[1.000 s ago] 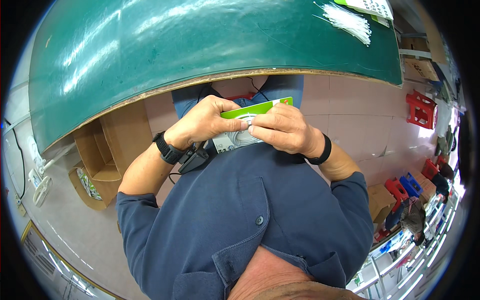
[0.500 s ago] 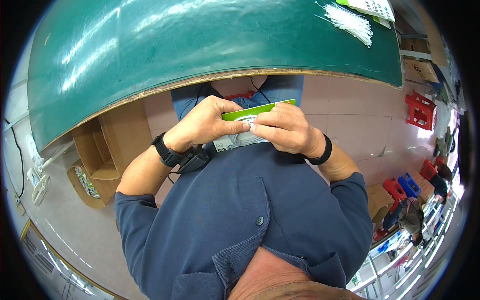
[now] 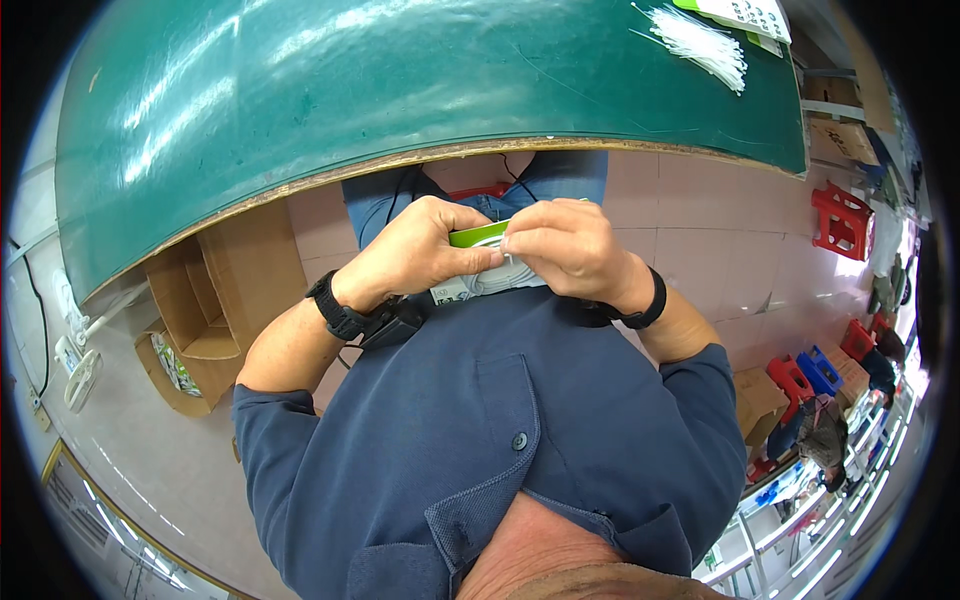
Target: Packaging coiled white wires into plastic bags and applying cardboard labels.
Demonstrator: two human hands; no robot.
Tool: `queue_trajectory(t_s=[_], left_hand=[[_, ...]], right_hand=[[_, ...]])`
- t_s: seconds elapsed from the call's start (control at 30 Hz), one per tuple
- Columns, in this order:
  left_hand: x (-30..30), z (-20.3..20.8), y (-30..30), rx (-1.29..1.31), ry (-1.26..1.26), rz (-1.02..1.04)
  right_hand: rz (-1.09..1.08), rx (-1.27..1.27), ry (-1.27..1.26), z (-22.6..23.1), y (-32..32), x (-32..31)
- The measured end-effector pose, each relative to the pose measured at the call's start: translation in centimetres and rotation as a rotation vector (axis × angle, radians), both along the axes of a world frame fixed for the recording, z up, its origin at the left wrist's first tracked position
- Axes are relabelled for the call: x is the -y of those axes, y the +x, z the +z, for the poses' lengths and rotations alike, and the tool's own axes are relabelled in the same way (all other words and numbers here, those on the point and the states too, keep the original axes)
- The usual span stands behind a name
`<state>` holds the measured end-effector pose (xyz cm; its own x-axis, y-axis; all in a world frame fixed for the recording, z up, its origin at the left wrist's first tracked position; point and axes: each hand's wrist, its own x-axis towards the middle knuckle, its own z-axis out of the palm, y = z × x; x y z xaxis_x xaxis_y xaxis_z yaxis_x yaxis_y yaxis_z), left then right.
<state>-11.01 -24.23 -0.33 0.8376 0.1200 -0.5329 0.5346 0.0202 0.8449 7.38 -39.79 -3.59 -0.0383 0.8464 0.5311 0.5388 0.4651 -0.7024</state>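
Note:
A green and white cardboard packaging card is held in front of my chest, below the table edge. Coiled against its face is a white cable, partly covered by my fingers. My left hand is closed on the card's left side, its thumb lying over the front by the cable. At the coil's upper part, my right hand is closed in a pinch. A small white end shows below its fingertips, too small to name. The right hand hides the card's right side.
The green table spans the far side. On its far right lie a bundle of white cable ties and printed cards. Open cardboard boxes stand at left, a white fan beyond; a red stool is at right.
My right hand has turned and drawn its fingers into a tighter pinch, covering more of the card's right side. The left hand and card have shifted very slightly right.

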Motion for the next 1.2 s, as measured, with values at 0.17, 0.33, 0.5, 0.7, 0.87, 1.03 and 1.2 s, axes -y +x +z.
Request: queue_trajectory(t_s=[0.17,0.33,0.5,0.7,0.87,1.03,1.2], left_hand=[[0.4,0.3,0.0,0.038,0.035,-0.007],[0.2,-0.1,-0.1,0.030,0.035,-0.025],[0.5,0.2,-0.1,0.084,0.111,-0.024],[-0.9,-0.3,-1.2,0.106,-0.006,0.038],[-3.3,1.5,-2.4,0.200,-0.039,0.128],[-3.4,2.1,-1.2,0.365,0.010,0.022],[-2.8,1.4,-0.8,0.365,-0.061,0.020]], right_hand=[[0.032,-0.085,-0.156,1.1,0.4,-0.4],[0.037,-0.031,-0.242,2.0,0.4,-0.7],[0.044,0.012,-0.250,1.9,0.6,-0.6],[-0.038,0.006,-0.211,3.4,2.1,-0.9],[-0.173,-0.384,-0.385,2.5,5.3,-0.1],[0.084,-0.457,-0.296,1.7,2.3,-2.6],[0.150,-0.326,-0.189,1.7,1.1,-3.6]])
